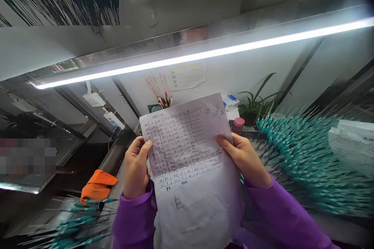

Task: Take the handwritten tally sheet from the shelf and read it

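A white sheet of paper (187,186) with a handwritten table of numbers is held up in front of me, tilted a little. My left hand (137,165) pinches its left edge, thumb on the front and the other fingers behind. At the opposite edge my right hand (244,155) grips the paper the same way, with its thumb lying on the written side. Below the table there are a few handwritten marks, and the lower part of the sheet looks slightly wrinkled. Purple sleeves cover both forearms.
Many teal fishing floats (315,167) with thin stems lie on the right, more (76,225) at lower left. An orange cloth (97,184) lies on the left. Behind the paper are a pink-lidded jar (239,123) and a plant (257,101). A bright tube light (204,52) crosses above.
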A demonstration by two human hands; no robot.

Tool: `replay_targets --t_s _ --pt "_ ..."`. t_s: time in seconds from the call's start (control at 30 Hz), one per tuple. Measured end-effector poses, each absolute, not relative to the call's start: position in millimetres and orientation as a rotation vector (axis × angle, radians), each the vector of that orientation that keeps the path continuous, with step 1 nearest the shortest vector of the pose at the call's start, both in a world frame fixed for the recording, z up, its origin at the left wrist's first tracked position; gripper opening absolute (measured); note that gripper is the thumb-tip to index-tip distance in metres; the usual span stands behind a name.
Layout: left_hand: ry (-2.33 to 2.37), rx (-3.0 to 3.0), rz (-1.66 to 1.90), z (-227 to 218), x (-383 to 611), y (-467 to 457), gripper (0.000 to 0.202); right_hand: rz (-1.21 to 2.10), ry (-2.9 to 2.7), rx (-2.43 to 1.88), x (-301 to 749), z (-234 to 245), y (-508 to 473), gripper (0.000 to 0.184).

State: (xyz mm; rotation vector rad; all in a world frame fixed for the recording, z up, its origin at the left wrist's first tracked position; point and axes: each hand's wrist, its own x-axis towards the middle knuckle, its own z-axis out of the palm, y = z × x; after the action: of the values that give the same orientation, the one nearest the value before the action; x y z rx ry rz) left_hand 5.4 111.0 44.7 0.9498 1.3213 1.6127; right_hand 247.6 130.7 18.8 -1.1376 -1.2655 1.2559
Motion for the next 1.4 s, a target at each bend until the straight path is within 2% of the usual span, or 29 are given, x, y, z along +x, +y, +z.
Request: replay_targets --t_s 1.4 --pt "1.314 0.953 1.607 41.4 1.9 114.7 0.015 1.242 -1.260 -1.189 243.9 18.6 135.3 0.036"
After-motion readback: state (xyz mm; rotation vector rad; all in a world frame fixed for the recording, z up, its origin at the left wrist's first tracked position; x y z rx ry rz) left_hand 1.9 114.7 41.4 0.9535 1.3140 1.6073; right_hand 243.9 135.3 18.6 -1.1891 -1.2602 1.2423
